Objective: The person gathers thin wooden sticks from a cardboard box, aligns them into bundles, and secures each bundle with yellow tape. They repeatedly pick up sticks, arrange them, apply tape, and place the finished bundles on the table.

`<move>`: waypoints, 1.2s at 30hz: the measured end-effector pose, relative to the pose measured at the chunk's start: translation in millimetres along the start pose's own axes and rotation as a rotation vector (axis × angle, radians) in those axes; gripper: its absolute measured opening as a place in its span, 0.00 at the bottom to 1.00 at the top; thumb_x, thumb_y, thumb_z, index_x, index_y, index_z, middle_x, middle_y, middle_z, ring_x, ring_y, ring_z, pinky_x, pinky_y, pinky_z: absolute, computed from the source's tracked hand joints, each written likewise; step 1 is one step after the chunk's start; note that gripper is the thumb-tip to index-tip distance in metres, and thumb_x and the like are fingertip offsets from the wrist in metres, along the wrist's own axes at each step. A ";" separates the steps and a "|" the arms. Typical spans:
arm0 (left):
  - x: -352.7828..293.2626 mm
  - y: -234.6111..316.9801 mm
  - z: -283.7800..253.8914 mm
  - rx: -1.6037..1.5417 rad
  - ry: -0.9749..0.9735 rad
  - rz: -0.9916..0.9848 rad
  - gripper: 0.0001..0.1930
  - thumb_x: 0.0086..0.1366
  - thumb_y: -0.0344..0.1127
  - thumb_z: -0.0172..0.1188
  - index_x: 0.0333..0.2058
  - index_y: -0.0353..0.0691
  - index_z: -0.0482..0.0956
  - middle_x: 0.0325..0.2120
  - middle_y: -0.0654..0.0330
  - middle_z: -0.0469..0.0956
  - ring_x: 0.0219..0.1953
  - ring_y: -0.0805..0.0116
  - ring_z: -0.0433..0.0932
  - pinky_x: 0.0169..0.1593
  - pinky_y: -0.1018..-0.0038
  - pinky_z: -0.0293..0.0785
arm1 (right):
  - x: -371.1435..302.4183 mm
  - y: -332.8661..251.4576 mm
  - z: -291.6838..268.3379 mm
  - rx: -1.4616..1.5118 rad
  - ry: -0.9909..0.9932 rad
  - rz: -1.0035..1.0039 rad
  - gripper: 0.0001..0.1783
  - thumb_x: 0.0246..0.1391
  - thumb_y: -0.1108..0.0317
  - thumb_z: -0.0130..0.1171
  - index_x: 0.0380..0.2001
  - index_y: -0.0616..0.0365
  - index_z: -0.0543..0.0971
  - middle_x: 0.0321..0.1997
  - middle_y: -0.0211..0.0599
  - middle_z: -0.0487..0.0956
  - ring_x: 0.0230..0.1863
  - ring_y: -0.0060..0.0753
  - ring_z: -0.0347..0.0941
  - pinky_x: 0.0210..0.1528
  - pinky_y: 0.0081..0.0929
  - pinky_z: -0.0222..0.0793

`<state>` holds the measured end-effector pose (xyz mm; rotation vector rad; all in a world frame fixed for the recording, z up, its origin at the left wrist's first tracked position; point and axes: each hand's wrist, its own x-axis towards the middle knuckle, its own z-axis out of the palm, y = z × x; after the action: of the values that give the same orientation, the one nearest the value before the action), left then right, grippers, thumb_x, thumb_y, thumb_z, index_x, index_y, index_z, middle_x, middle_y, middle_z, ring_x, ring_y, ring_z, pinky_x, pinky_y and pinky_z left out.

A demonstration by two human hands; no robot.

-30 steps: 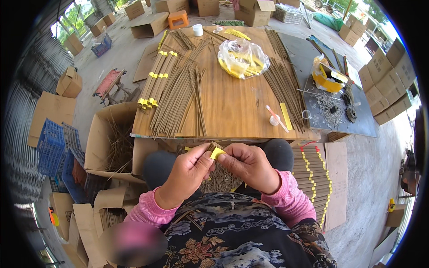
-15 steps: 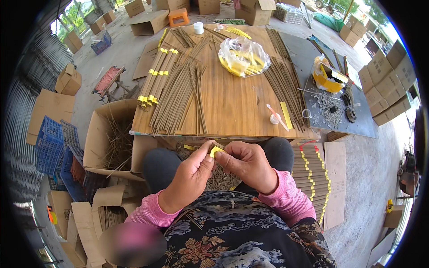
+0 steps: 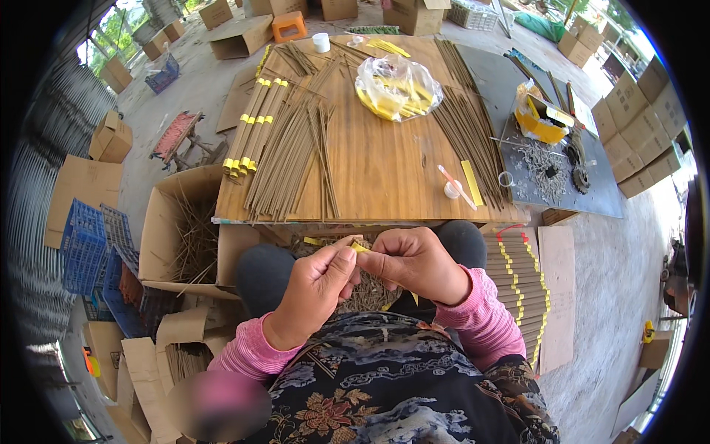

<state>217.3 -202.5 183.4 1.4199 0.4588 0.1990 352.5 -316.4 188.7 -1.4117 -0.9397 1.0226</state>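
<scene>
My left hand [image 3: 319, 285] and my right hand [image 3: 420, 265] meet over my lap, just in front of the table's near edge. Between their fingertips they pinch a small yellow strip [image 3: 361, 247]. The thumbs press it, and my fingers hide most of it. Whether a stick lies inside the strip cannot be made out. Below my right hand a bit of yellow [image 3: 414, 299] shows. On the wooden table [image 3: 384, 174] ahead lie loose thin brown sticks [image 3: 285, 166] and, left of them, bundles [image 3: 255, 126] bound with yellow bands.
A plastic bag [image 3: 398, 89] of yellow strips sits on the table, with a small white pot [image 3: 452, 190] and another yellow strip [image 3: 472, 183] nearer. Banded sticks [image 3: 514, 285] lie at my right. An open carton [image 3: 181, 237] of sticks stands left, beside blue crates [image 3: 83, 244].
My right fingers have shifted over the yellow strip, so less of it shows. A yellow bit now appears below my right hand. The view has tilted slightly.
</scene>
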 end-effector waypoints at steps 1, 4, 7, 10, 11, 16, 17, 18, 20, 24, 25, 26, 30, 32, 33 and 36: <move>0.1 0.0 0.3 -0.029 -0.006 -0.014 0.18 0.67 0.38 0.43 0.49 0.30 0.67 0.20 0.67 0.68 0.20 0.83 0.63 0.22 0.87 0.61 | -0.5 1.0 0.1 -0.029 0.012 0.003 0.15 0.52 0.63 0.56 0.18 0.61 0.72 0.12 0.22 0.68 0.15 0.09 0.62 0.15 0.11 0.55; 0.8 -2.0 0.6 -0.066 -0.026 -0.004 0.18 0.67 0.38 0.43 0.48 0.31 0.68 0.20 0.67 0.68 0.19 0.83 0.62 0.22 0.87 0.60 | -0.3 7.4 -0.6 -0.017 0.018 -0.018 0.15 0.51 0.62 0.57 0.20 0.62 0.74 0.13 0.26 0.68 0.15 0.12 0.63 0.16 0.15 0.57; 0.6 -0.9 1.9 -0.063 -0.024 -0.025 0.17 0.67 0.38 0.43 0.48 0.32 0.69 0.20 0.67 0.68 0.19 0.84 0.62 0.22 0.87 0.60 | -1.0 7.4 -4.7 -0.097 0.029 -0.004 0.15 0.49 0.61 0.59 0.20 0.62 0.74 0.14 0.30 0.70 0.16 0.14 0.64 0.17 0.17 0.58; 1.3 -1.9 2.7 -0.061 -0.031 -0.012 0.17 0.67 0.39 0.42 0.48 0.33 0.68 0.20 0.67 0.68 0.19 0.84 0.62 0.22 0.87 0.60 | 4.0 24.2 -3.4 -0.129 0.143 -0.261 0.14 0.44 0.61 0.63 0.20 0.61 0.74 0.15 0.34 0.71 0.17 0.21 0.65 0.18 0.21 0.60; 1.0 -2.0 3.6 -0.036 -0.004 -0.003 0.17 0.67 0.39 0.42 0.48 0.33 0.68 0.20 0.67 0.68 0.19 0.84 0.63 0.22 0.87 0.60 | 6.0 23.9 -1.8 -0.238 0.266 -0.323 0.14 0.43 0.61 0.63 0.20 0.60 0.74 0.16 0.34 0.71 0.17 0.24 0.66 0.19 0.22 0.60; -2.8 -2.5 11.3 0.127 0.113 0.085 0.19 0.67 0.41 0.41 0.47 0.32 0.69 0.21 0.66 0.69 0.20 0.83 0.63 0.23 0.86 0.60 | -3.8 13.3 5.0 -0.471 0.420 -0.197 0.13 0.39 0.62 0.66 0.20 0.59 0.75 0.18 0.38 0.72 0.19 0.34 0.68 0.21 0.25 0.63; -2.9 -3.4 12.2 0.162 0.116 0.109 0.19 0.67 0.41 0.41 0.47 0.31 0.68 0.21 0.66 0.69 0.20 0.83 0.63 0.23 0.86 0.60 | -5.9 12.0 6.8 -0.415 0.380 -0.218 0.12 0.42 0.64 0.64 0.23 0.61 0.76 0.20 0.42 0.73 0.21 0.35 0.69 0.24 0.25 0.64; -2.9 -4.6 12.9 0.197 0.120 0.134 0.19 0.67 0.40 0.41 0.47 0.31 0.68 0.21 0.67 0.68 0.20 0.83 0.63 0.24 0.87 0.61 | -7.2 12.5 9.8 -0.373 0.371 -0.233 0.11 0.43 0.65 0.63 0.24 0.62 0.76 0.21 0.42 0.73 0.22 0.36 0.69 0.24 0.26 0.65; -3.1 -7.6 14.1 0.256 0.135 0.186 0.18 0.67 0.38 0.42 0.49 0.30 0.67 0.20 0.67 0.68 0.21 0.84 0.63 0.25 0.87 0.61 | -9.1 13.5 15.5 -0.289 0.351 -0.265 0.09 0.46 0.67 0.60 0.26 0.63 0.76 0.22 0.44 0.74 0.23 0.37 0.70 0.26 0.26 0.65; -4.9 -10.7 15.7 0.306 0.128 0.260 0.18 0.66 0.35 0.44 0.51 0.30 0.65 0.21 0.66 0.67 0.22 0.83 0.63 0.26 0.86 0.62 | -12.3 13.2 17.2 -0.247 0.276 -0.234 0.09 0.51 0.70 0.55 0.32 0.65 0.75 0.25 0.42 0.75 0.27 0.31 0.72 0.31 0.24 0.67; -5.6 -10.3 15.7 0.307 0.115 0.270 0.18 0.66 0.35 0.44 0.51 0.31 0.65 0.21 0.66 0.66 0.22 0.83 0.63 0.27 0.86 0.62 | -11.9 14.2 16.7 -0.175 0.233 -0.244 0.09 0.52 0.70 0.54 0.34 0.66 0.74 0.26 0.40 0.75 0.28 0.30 0.72 0.32 0.24 0.67; -6.3 -10.4 15.1 0.284 0.081 0.258 0.19 0.67 0.36 0.43 0.52 0.31 0.64 0.21 0.66 0.67 0.22 0.83 0.62 0.26 0.86 0.62 | -12.3 16.1 15.9 -0.103 0.191 -0.252 0.10 0.53 0.70 0.53 0.35 0.66 0.73 0.27 0.38 0.75 0.29 0.28 0.73 0.32 0.23 0.67; -8.1 -8.0 9.4 0.198 -0.076 0.205 0.22 0.67 0.39 0.41 0.57 0.35 0.56 0.22 0.67 0.68 0.21 0.83 0.62 0.25 0.87 0.61 | -11.2 27.4 6.6 0.245 -0.054 -0.228 0.11 0.56 0.69 0.50 0.38 0.67 0.70 0.31 0.34 0.75 0.32 0.22 0.73 0.35 0.20 0.68; -9.3 -4.8 9.9 0.125 -0.149 0.178 0.25 0.67 0.39 0.41 0.60 0.38 0.48 0.22 0.66 0.68 0.21 0.83 0.62 0.25 0.87 0.62 | -10.7 29.4 1.5 0.304 -0.163 -0.200 0.10 0.55 0.69 0.51 0.36 0.65 0.70 0.32 0.34 0.74 0.34 0.21 0.73 0.37 0.19 0.68; -9.8 -2.5 11.0 0.072 -0.177 0.166 0.27 0.67 0.39 0.41 0.61 0.39 0.44 0.23 0.66 0.68 0.21 0.83 0.62 0.25 0.87 0.62 | -10.7 28.4 -5.9 0.265 -0.220 -0.194 0.09 0.55 0.69 0.51 0.36 0.65 0.70 0.32 0.34 0.74 0.34 0.21 0.73 0.37 0.19 0.67; -5.9 -1.9 8.1 -0.075 -0.309 0.060 0.35 0.67 0.40 0.42 0.61 0.44 0.26 0.24 0.64 0.68 0.21 0.81 0.63 0.24 0.87 0.63 | -9.7 27.4 -16.3 0.208 -0.310 -0.209 0.09 0.53 0.69 0.54 0.34 0.64 0.71 0.30 0.30 0.73 0.33 0.17 0.69 0.36 0.17 0.65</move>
<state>215.1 -212.5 183.3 1.3631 0.1530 0.0420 364.9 -333.0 162.6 -0.9772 -1.1424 1.1626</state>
